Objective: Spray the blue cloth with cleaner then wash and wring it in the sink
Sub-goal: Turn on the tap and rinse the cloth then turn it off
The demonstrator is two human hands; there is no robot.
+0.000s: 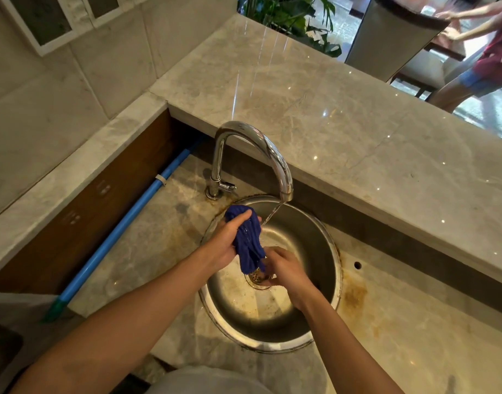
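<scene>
At frame centre, the blue cloth (248, 240) is being gripped by the left hand (225, 243) over the sink (306, 231). Its lower end is apparently being pinched by the right hand (286, 270); water is being run from the faucet (254, 155).

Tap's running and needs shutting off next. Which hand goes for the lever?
Probably the right. The left hand grips the cloth up top; the right only touches its lower end. The lever sits nearer the left, though.

At centre frame the cloth (248, 240) is deep blue and the sink (309, 240) dull silver with rusty brown stains; the tap (252, 143) is shiny chrome, the veined counter (343, 115) beige-grey, and the pipe (122, 226) at left light blue.
</scene>
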